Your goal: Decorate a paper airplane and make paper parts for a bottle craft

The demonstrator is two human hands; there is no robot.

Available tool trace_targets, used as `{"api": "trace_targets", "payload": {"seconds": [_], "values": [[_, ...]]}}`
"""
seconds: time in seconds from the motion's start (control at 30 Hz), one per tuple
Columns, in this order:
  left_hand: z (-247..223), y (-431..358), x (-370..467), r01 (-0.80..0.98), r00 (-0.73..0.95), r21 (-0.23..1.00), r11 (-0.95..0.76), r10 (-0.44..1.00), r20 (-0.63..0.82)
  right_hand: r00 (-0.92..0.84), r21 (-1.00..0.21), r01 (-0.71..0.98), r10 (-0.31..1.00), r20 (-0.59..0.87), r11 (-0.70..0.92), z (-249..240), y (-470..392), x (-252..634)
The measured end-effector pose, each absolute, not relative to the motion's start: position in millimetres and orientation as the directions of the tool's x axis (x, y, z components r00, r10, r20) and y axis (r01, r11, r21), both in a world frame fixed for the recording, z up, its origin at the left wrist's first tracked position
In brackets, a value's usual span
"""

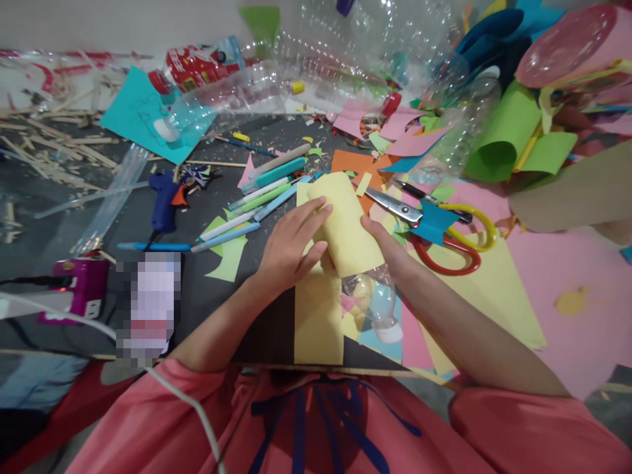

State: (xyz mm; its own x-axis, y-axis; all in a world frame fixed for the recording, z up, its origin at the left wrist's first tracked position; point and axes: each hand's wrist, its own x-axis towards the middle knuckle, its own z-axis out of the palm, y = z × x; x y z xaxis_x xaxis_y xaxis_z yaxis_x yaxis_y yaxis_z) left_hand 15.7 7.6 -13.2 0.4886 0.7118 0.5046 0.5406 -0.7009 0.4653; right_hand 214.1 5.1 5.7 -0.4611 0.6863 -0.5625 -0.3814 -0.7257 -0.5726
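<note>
A sheet of pale yellow paper (348,227) curves around a clear plastic bottle, whose neck and white cap (389,331) stick out toward me at the bottom. My left hand (296,243) lies along the left side of the wrap, fingers over the paper and thumb near its lower edge. On the right side my right hand (388,243) grips it, thumb showing and the other fingers hidden behind. Beneath lies a long yellow paper strip (318,316). Scissors (434,230) with red and yellow handles rest just right of the wrapped bottle.
Markers (274,172) and a blue glue gun (164,201) lie to the left, with a phone (151,303) and purple box (81,289) nearer me. Several clear bottles (326,59) fill the back. Colored paper (567,289) covers the right; wood sticks (64,145) lie far left.
</note>
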Motion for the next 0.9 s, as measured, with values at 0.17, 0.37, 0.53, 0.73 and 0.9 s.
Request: {"api": "trace_targets", "payload": {"seconds": [0.17,0.37,0.53,0.73,0.9], "values": [[-14,11,13,0.558,0.446,0.498,-0.663,0.746,0.494,-0.424,-0.689,-0.318,0.748,-0.511,-0.651,4,3,212],[-10,10,14,0.535,0.374,0.558,-0.634,0.770,0.517,-0.387,-0.778,-0.267,0.802,-0.455,-0.569,10,1,209],[-8,10,13,0.518,0.341,0.609,-0.600,0.798,0.496,-0.395,-0.815,-0.209,0.809,-0.435,-0.540,6,0,209],[-11,11,12,0.455,0.293,0.686,-0.568,0.823,0.487,-0.389,-0.824,-0.173,0.806,-0.446,-0.540,3,-2,212],[-16,7,14,0.452,0.359,0.596,-0.664,0.747,0.559,-0.413,-0.790,-0.252,0.801,-0.434,-0.558,-4,-1,212]]}}
